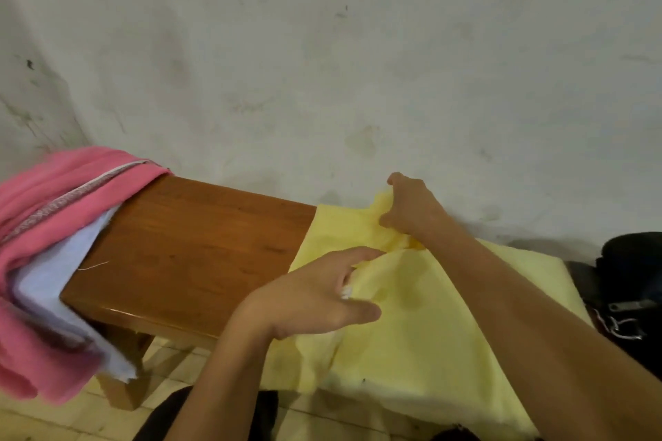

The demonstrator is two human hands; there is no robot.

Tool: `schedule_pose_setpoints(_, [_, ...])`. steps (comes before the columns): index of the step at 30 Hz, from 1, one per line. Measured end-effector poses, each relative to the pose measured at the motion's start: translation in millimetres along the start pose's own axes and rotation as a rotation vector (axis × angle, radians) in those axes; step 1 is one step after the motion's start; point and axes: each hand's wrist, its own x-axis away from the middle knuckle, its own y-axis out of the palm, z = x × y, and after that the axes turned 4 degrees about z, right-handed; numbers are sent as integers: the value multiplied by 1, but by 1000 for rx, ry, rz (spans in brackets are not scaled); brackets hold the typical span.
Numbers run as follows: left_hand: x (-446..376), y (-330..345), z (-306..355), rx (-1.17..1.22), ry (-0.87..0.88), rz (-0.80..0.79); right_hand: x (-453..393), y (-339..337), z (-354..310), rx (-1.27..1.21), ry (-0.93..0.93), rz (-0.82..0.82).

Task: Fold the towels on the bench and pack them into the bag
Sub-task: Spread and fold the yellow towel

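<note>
We see a pale yellow cloth towel [412, 326] spread over the right part of the brown wooden bench [186, 247], its near edge hanging off the front. Our right hand [408, 208] pinches a fold at the towel's far edge by the wall w/ curled fingers. Our left hand [315, 294] grips a raised fold nearer us, thumb out. Pink towel [53, 197] & white towel [50, 283] piled on bench's left end. Black bag [630, 283] at right, beside the bench.

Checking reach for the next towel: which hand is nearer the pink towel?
Left. The left hand grips the yellow towel mid-bench, closer to the pink towel at the bench's left end; the right hand is farther right.
</note>
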Motion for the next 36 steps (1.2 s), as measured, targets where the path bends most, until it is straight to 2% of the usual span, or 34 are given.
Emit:
schedule_pose_setpoints(4, [-24,41,20,133,50,-4,6,-10,39,48,40,177])
schedule_pose_setpoints(6, [-36,66,32,172,72,-22,10,-17,60,88,43,206])
schedule_pose_setpoints(12, [-58,116,51,248,121,-147,21,-44,113,199,112,39])
schedule_pose_setpoints(17, [-72,142,46,292,22,-122,26,-46,147,288,92,81])
schedule_pose_setpoints(23, [-77,177,51,344,19,-76,29,-57,172,275,137,-42])
schedule_pose_setpoints(26, [-82,202,49,113,88,25,30,-57,184,254,173,-37])
schedule_pose_setpoints(30, [-87,214,35,-629,108,126,33,-42,197,123,280,-56])
schedule_pose_setpoints(36, [-90,170,26,-865,-37,123,34,-43,198,75,349,-15])
